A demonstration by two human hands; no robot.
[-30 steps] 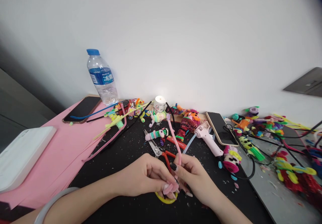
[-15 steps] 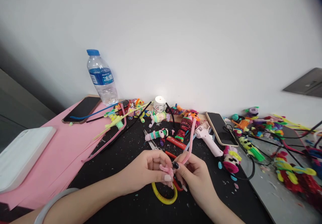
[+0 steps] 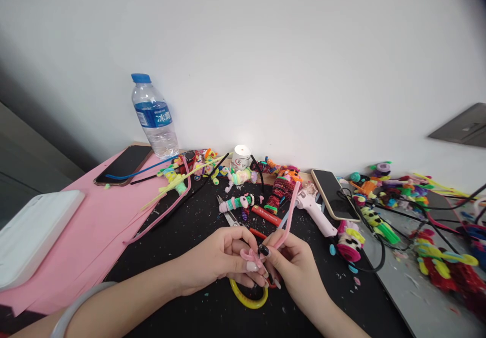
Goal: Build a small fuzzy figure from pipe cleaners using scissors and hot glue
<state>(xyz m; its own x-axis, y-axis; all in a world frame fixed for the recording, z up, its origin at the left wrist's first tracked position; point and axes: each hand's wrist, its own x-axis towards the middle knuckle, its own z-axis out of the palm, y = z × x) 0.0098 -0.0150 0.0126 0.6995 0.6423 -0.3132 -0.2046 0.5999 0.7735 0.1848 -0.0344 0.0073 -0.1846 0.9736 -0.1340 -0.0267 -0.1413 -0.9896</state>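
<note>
A pink pipe cleaner (image 3: 291,210) is bent into small loops at its lower end, while its long free end stands up past my right hand (image 3: 290,262). My left hand (image 3: 228,259) pinches the looped part between thumb and fingers. The right thumb and forefinger close on the strand just beside it. Below both hands lies a pair of scissors with a yellow-lined handle (image 3: 248,300); the fingers hide part of it, and its blades (image 3: 230,219) point away. Beyond them rests a pipe-cleaner figure in pink and green (image 3: 237,203).
A pale glue gun (image 3: 317,211) and a phone (image 3: 334,195) lie to the right, with a black cable. Several pipe-cleaner figures line the wall, around a paper cup (image 3: 241,158). At left are a water bottle (image 3: 154,118), another phone (image 3: 123,165) and a white box (image 3: 38,237) on pink paper (image 3: 102,216).
The pink pipe cleaner's free end has tipped slightly to the right and lower. My left fingers have shifted a little around the loops; both hands keep their hold.
</note>
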